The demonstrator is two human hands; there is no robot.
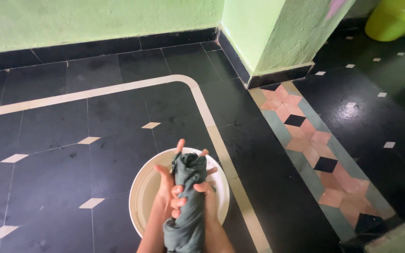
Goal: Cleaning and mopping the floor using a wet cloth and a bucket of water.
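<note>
A twisted, wet grey-green cloth (187, 201) is held upright over a white round basin (142, 187) on the floor. My left hand (168, 185) wraps the cloth from the left, with fingers curled around its middle and fingertips showing at the top. My right hand (207, 192) grips it from the right side, pressed close against the left hand. Both forearms rise from the bottom edge of the view. The basin's inside is mostly hidden behind the cloth and hands.
The floor is dark tile with a cream inlaid band (212, 126) and small cream diamonds. A patterned pink, green and black tile strip (315, 145) runs to the right. Green walls and a pillar (277, 37) stand behind; a lime-green bucket (392, 18) sits at the top right.
</note>
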